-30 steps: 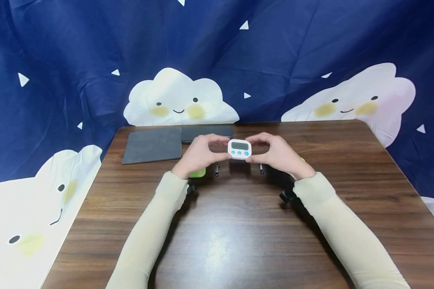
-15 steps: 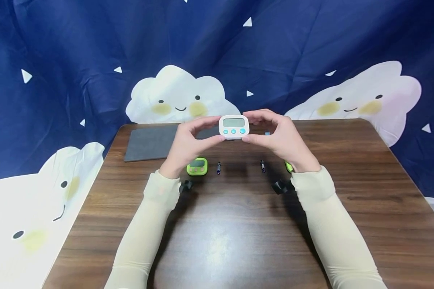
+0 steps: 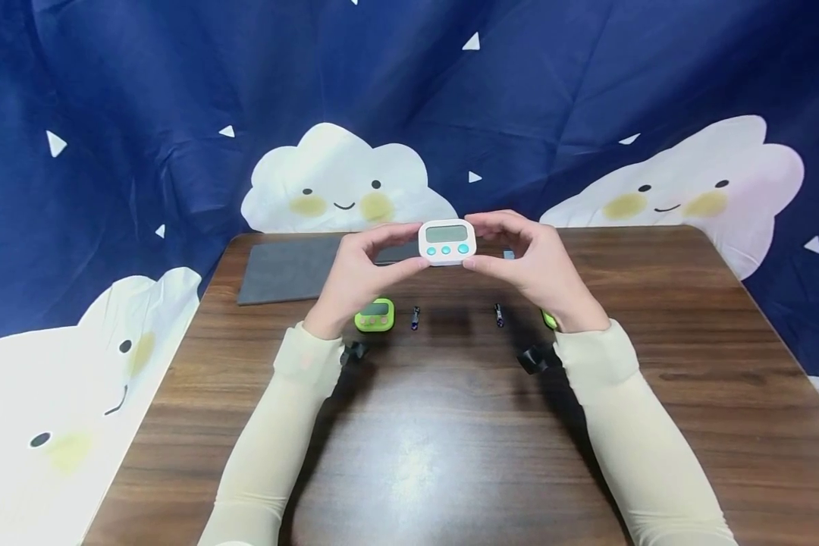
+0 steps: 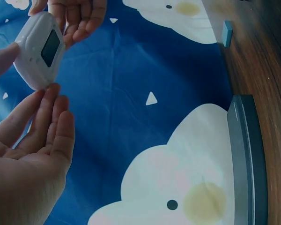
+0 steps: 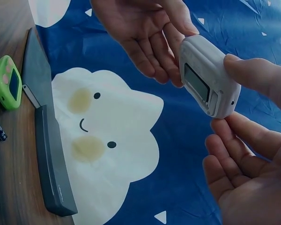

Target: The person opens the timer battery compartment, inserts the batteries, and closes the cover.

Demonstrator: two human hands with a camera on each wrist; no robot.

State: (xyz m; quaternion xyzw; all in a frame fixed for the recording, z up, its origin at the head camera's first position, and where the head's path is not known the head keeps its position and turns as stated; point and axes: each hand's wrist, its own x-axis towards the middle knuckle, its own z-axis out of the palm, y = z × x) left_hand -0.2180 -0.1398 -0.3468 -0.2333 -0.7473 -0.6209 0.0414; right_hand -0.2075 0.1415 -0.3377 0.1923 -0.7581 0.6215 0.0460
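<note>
A white digital timer (image 3: 447, 242) with a grey screen and three blue buttons is held up above the table, its face toward the head camera. My left hand (image 3: 353, 267) pinches its left end between thumb and fingertips. On the right end, my right hand (image 3: 541, 262) pinches it the same way. The right wrist view shows the back of the timer (image 5: 210, 77), with a dark rectangular area in it. Below, a green timer (image 3: 374, 315) lies near my left wrist, and another green item (image 3: 550, 321) is mostly hidden behind my right wrist.
Two small batteries (image 3: 415, 318) lie apart on the wooden table (image 3: 409, 425). A dark grey flat board (image 3: 287, 271) and a long dark box (image 4: 248, 159) are at the back left. A small light-blue piece (image 4: 227, 33) lies near the back edge, before a blue cloud-print curtain (image 3: 519, 91).
Both hands have raised the white timer higher and closer to the head camera, uncovering the green timer at left. Over the last half second it has stayed nearly still.
</note>
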